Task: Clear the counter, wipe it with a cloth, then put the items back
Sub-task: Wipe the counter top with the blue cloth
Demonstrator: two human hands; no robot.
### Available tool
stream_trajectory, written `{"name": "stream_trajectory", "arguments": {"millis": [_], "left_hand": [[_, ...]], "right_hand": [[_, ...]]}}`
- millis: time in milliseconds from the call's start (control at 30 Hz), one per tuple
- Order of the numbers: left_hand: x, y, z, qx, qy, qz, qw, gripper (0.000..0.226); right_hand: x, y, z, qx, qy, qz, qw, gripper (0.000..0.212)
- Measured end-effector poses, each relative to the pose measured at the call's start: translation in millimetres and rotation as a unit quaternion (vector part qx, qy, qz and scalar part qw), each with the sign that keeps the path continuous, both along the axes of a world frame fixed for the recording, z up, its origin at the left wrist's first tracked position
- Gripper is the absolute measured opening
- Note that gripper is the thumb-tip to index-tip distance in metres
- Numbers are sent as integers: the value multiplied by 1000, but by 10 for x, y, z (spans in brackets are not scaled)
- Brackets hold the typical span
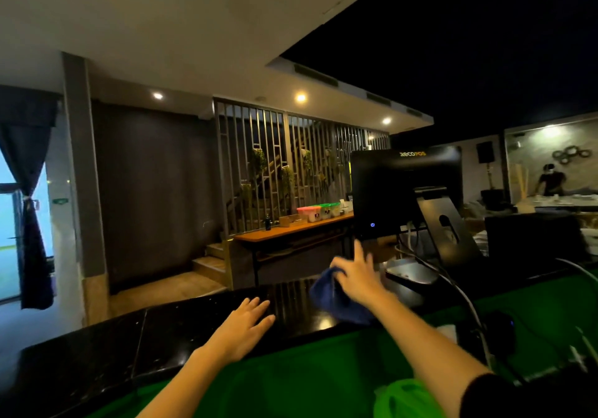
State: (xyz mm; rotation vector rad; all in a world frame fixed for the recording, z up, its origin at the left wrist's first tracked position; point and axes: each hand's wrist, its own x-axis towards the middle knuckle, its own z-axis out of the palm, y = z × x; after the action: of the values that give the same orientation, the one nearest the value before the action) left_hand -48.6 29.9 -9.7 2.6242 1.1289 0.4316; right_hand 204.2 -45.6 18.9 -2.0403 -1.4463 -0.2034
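- Right hand (356, 276): fingers straight and spread, palm down on the bunched blue cloth (333, 301). The thumb is hidden, so a pinch cannot be ruled out. The hand is blurred.
- Cloth: lies on the black counter (181, 327), just beside a grey device (407, 275).
- Risk 1: a wide stroke to the right would likely knock the grey device or push it along the counter.
- Risk 2: the cables (453, 285) run close by. A trailing fold of cloth could snag one and tug the POS terminal (404, 191) on its stand (449, 226).
- Risk 3: an open palm holds the cloth loosely, so it may bunch further and skip patches.
- Left hand (246, 323): flat on the counter, fingers straight, holding nothing. It may slide if the glossy surface is damp.
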Motion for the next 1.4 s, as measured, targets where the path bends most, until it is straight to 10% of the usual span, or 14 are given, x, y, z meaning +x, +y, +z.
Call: {"name": "stream_trajectory", "arguments": {"millis": [333, 633, 933, 1167, 1400], "left_hand": [[82, 250, -55, 87, 261, -13, 961, 48], [96, 279, -69, 102, 266, -19, 958, 48], [79, 273, -53, 99, 276, 3, 956, 47], [96, 212, -10, 71, 257, 2, 964, 48], [101, 141, 31, 61, 235, 20, 970, 48]], "right_hand": [[-68, 72, -333, -286, -58, 18, 956, 87], [99, 486, -256, -293, -33, -96, 951, 71], [-715, 465, -254, -300, -60, 79, 949, 64], [267, 7, -323, -259, -31, -98, 960, 66], [-807, 252, -317, -241, -86, -49, 966, 66]]}}
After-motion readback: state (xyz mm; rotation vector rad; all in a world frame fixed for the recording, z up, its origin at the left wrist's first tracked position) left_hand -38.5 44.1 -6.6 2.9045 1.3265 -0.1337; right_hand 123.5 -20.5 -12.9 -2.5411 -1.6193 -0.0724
